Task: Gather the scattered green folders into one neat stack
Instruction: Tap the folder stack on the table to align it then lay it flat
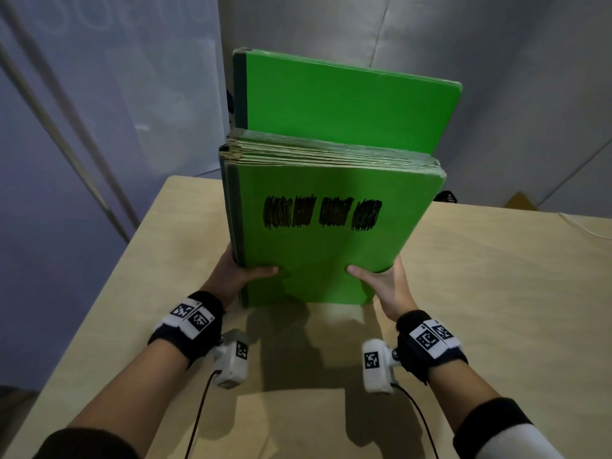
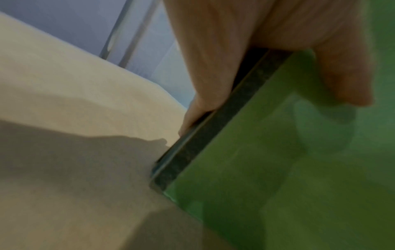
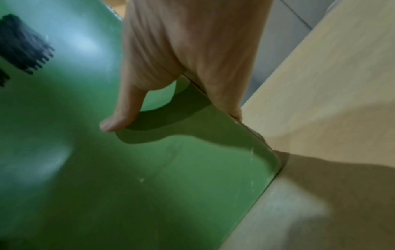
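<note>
Green folders [image 1: 318, 246]: a thick bundle stood on its lower edge on the table, near the middle of my view, tilted slightly toward 1 o'clock; one folder [image 1: 344, 104] stands taller at the back, at 12 o'clock from the rest.
Front cover: plain green with a dark spine strip [image 2: 215, 132] down its 9 o'clock side.
Writing: four blocks of black scribble [image 1: 323, 213] across the cover; whatever lay under them I cannot read.
My left hand [image 1: 240, 271]: gripping the spine side of the bundle, thumb [image 1: 265, 270] flat on the front cover, the fingers wrapped behind out of sight.
My right hand [image 1: 384, 283]: gripping the open side at 3 o'clock, thumb [image 3: 124, 108] pressed on the cover, fingers curled round the back edge.
Table [image 1: 496, 293]: pale wood, the bundle's lower edge touching it, with shadow falling toward 6 o'clock.
Wrists: black bands carrying square black-and-white code tags [image 1: 193, 317]; a small white camera [image 1: 231, 359] hangs under each one.
Surroundings: grey walls at 12 o'clock.
</note>
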### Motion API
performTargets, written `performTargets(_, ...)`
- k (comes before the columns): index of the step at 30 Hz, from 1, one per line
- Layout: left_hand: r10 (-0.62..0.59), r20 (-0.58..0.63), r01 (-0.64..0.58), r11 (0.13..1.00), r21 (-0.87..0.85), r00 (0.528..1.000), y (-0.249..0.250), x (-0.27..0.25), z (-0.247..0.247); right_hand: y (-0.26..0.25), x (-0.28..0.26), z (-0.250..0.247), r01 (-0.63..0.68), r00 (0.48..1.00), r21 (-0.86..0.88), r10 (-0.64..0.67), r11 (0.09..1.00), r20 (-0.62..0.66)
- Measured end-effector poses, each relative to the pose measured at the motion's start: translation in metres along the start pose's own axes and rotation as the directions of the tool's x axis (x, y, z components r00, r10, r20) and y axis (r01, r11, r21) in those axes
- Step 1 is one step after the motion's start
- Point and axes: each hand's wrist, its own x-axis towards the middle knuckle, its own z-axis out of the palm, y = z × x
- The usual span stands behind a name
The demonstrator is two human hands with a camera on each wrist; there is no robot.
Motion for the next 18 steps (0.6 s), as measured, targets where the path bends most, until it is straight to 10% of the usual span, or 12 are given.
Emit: performTargets(18, 0.205, -0.053, -0.192, 0.962, 0.196, 0.977, 0.008, 0.003, 0.000, -0.004, 0.009, -0.006, 0.048, 0.999, -0.082, -0.046, 0.996, 0.021)
